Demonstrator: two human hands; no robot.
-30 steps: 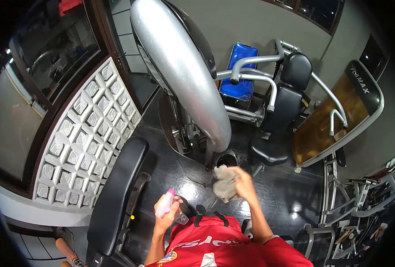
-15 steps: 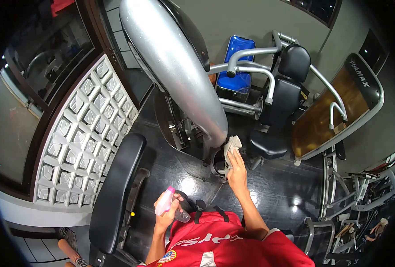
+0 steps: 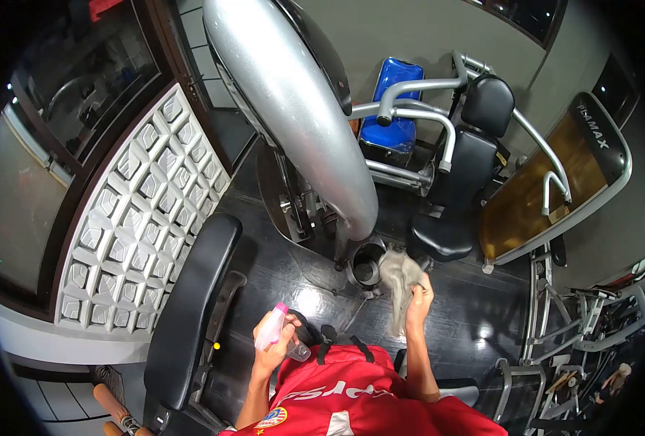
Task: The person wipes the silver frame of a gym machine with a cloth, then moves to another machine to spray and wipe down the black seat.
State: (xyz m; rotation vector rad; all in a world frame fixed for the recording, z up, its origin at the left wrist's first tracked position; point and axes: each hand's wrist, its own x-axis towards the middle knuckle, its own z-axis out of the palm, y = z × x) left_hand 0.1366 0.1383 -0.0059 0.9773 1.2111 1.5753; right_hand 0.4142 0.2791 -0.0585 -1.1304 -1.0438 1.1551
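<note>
Gym floor [image 3: 475,320] — cloth [image 3: 398,283] now off machine [image 3: 293,109].

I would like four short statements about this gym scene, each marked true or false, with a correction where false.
1. The left hand holds a spray bottle with a pink cap. True.
2. The right hand grips a grey cloth. True.
3. The grey cloth lies flat on the silver cover. False: it hangs from the hand, off the cover.
4. The pad by the back wall is green. False: it is blue.
</note>
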